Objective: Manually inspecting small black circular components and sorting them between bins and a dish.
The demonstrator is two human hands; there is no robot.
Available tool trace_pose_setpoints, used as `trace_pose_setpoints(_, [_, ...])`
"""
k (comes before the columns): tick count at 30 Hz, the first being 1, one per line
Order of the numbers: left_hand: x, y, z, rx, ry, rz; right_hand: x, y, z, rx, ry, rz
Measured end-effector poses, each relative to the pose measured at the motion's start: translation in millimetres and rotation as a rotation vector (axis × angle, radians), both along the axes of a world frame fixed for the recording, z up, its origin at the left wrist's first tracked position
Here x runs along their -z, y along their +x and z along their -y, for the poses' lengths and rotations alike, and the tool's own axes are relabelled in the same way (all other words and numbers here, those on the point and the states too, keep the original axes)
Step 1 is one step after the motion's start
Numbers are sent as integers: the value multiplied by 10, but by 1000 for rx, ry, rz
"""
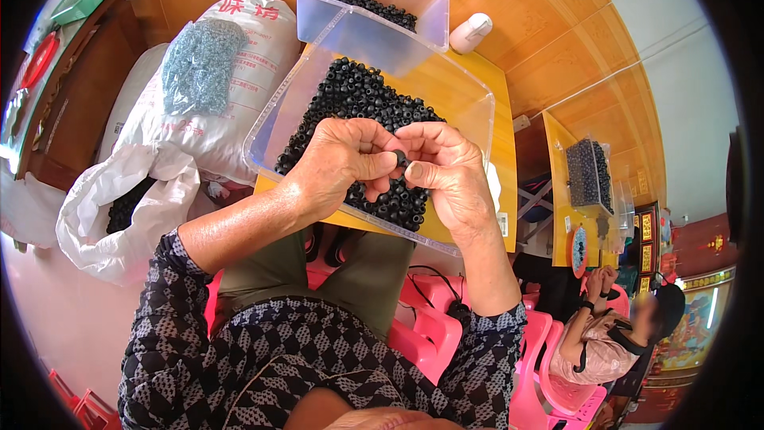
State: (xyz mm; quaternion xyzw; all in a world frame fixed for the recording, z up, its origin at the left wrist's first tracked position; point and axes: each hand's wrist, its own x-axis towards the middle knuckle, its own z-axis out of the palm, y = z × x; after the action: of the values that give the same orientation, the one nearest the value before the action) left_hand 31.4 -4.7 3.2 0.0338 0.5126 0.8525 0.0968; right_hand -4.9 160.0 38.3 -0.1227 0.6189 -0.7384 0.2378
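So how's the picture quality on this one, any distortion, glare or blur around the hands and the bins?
Head view: strong fisheye bending, the clear bin rim and wood panels curve toward a black rim; even daylight, soft sheen on the plastic, no harsh glare; left hand, right hand and the small black piece are sharp; the person at lower right is blurred.

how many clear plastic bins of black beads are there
3: a large bin under the hands, a smaller bin behind it, and a far bin on the table to the right. Others may be hidden.
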Motion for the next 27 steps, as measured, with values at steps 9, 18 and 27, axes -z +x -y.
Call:
trace_pose_setpoints(9, [-10,40,-14,-46,42,-64,174,-62,-9,-73,-147,27])
trace_pose_setpoints(18, [14,51,-38,-155,43,-96,194,-50,134,-13,-174,12])
trace_pose_setpoints(27, [-4,-130,62,38,-65,55,192,-76,37,54,39,54])
